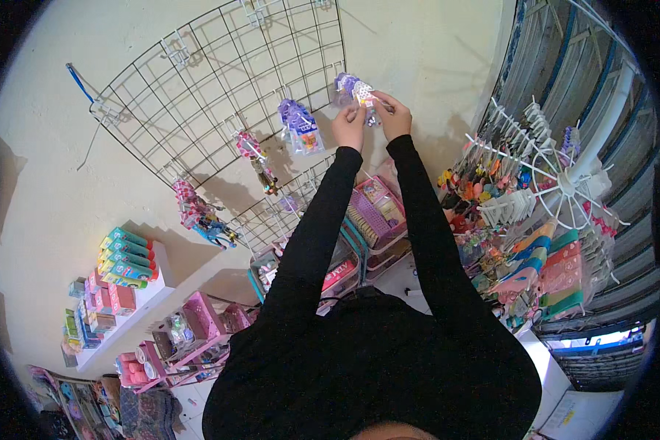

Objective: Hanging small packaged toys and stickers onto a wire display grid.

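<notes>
Both arms reach up towards the lower right corner of a wire grid panel [220,82] on the wall. My left hand [349,126] pinches the left side of a small carded packet [364,94] with a white, spotted top. On its right side, the fingers of my right hand [395,115] grip the same packet near its upper edge. Purple-topped packets [346,82] hang on a hook right behind it, partly hidden. To the left, more purple packets [302,129] hang from another hook, and pink-carded items [253,151] hang beyond those.
At right stands a white rotating rack [566,181] crowded with hanging accessories, beside a corrugated shutter [572,66]. Pink and teal baskets [377,212] sit below my arms. A white wall shelf [162,269] at left holds stacked tubes and boxes. More pink baskets [203,324] stand under it.
</notes>
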### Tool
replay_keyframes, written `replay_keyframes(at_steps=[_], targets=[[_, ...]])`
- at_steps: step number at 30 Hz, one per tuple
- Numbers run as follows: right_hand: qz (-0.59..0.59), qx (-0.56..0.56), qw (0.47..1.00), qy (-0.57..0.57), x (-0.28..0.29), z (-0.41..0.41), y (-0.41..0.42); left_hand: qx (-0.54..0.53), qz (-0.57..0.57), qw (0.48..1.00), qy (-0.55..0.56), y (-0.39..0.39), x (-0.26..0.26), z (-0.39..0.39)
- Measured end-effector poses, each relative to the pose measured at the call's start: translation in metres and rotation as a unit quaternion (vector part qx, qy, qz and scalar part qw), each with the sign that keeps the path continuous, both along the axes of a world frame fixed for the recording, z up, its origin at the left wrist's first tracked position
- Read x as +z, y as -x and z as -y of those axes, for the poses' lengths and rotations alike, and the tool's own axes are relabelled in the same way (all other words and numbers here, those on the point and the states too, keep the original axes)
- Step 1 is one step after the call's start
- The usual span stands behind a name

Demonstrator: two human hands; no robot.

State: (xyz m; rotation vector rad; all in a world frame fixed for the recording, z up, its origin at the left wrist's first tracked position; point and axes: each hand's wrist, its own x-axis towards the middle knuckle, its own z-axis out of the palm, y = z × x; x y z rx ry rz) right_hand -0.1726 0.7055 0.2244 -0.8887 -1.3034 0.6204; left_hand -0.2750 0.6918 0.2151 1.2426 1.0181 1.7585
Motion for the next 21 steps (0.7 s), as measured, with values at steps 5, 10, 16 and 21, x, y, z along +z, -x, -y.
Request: replay_keyframes(at_steps=[5,10,16,21], targets=[[0.031,-0.053,0.997,-0.035,-0.010,-0.014,0.005,-0.034,0.028,0.998,-0.038,0.002,-0.004,-0.006],[-0.011,-0.029,0.998,-0.049,-0.011,0.000,0.004,-0.005,0.012,0.999,-0.036,0.009,-0.011,0.007],[-0.014,-0.069,0.997,-0.026,-0.008,0.045,-0.005,-0.020,0.055,0.998,-0.024,0.027,-0.021,0.037],[-0.052,-0.036,0.998,-0.016,-0.018,0.092,-0.005,-0.117,0.112,0.987,0.009,0.041,-0.023,0.069]])
